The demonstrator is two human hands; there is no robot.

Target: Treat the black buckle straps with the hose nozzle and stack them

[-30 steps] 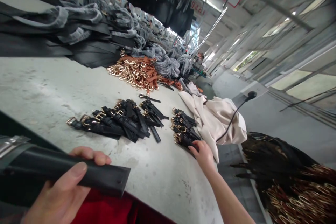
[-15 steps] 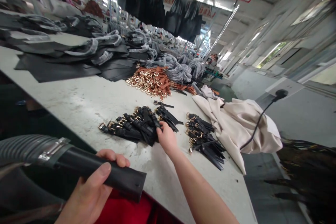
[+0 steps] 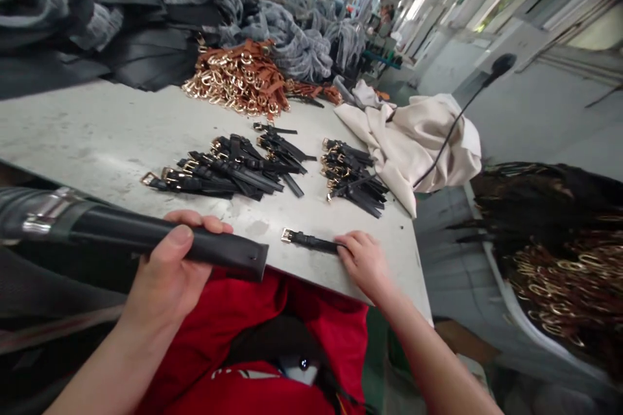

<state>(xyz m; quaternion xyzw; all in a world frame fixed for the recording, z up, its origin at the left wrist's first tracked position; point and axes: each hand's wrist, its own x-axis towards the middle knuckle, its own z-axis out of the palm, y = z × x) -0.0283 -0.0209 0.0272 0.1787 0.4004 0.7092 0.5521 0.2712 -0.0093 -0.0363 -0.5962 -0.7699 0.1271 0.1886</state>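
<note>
A single black strap [image 3: 311, 241] is lying by the near edge of the bench [image 3: 97, 123], towards its right corner, with its gold buckle pointing left. The right hand [image 3: 367, 262] is pinching the tail end; half a second ago it was touching the big pile of black straps [image 3: 214, 168], so it is now working on one piece standing well apart from the rest, where it is being handled alone. The left hand [image 3: 178, 266] is wrapping its fingers and thumb around a black nozzle [image 3: 219, 248], as it was earlier, and the open end is facing the buckle across a small gap, not touching it. Farther in from the near edge, the big pile is spreading across the middle of the bench, while a smaller pile of black straps [image 3: 350, 172] is sitting nearer the right edge, its tails reaching towards a cream cloth [image 3: 438, 136] that is draping over that edge. Beyond these, brown straps with gold rings [image 3: 248, 74] are heaping up in front of grey wrapped handles [image 3: 302, 45].
</note>
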